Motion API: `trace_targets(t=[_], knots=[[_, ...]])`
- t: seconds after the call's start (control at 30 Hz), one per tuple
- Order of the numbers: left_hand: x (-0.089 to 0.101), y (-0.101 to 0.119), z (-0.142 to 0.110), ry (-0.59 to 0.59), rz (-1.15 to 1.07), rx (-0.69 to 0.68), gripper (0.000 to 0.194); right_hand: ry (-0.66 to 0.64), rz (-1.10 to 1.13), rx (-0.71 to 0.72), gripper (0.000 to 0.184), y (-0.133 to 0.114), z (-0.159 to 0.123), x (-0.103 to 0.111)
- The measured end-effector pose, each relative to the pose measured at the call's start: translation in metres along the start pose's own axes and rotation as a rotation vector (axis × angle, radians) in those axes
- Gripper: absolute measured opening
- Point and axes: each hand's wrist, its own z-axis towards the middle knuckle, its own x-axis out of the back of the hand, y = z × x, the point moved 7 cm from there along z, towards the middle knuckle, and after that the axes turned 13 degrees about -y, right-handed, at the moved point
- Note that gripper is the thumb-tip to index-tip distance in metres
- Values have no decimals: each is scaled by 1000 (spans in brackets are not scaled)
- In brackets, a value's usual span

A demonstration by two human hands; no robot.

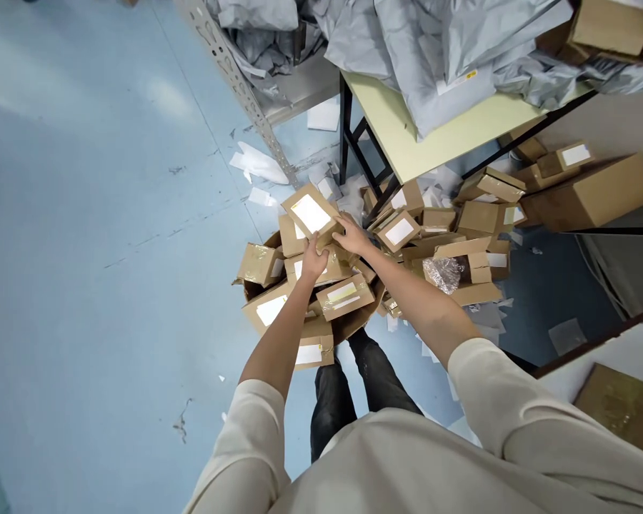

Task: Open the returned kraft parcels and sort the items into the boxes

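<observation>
Both my hands grip a small brown cardboard box [328,205] with a white label on top. My left hand [314,259] holds its near edge, thumb toward the right. At its right side, my right hand [352,235] has its fingers closed on the edge; the parts under the box are hidden. Below it is a large open carton [360,323] heaped with smaller labelled boxes. Among these, a taped box [260,263] leans at the left and another labelled box [345,295] lies tilted nearest the right rim.
A pale yellow table [439,132] bears grey plastic mailers [434,50]. Beside it stands a perforated metal shelf post [236,78]. Loose boxes [479,218] and an open box with bubble wrap [446,274] lie at the right. Paper scraps [261,164] litter the blue floor [112,235].
</observation>
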Motion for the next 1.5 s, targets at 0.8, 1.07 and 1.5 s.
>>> trace_targets(t=[0.8,1.07,1.5], knots=[[-49,162,-282,-295,320,-357,83,545,28,-179,64,-124,-388,24],[-155,262,-370,-481,468,-581,87,835,62,-260,65,-109,-575,72],[-379,338,-450,-709,590,-675,86,954,144,-401,70,39,-779,124]])
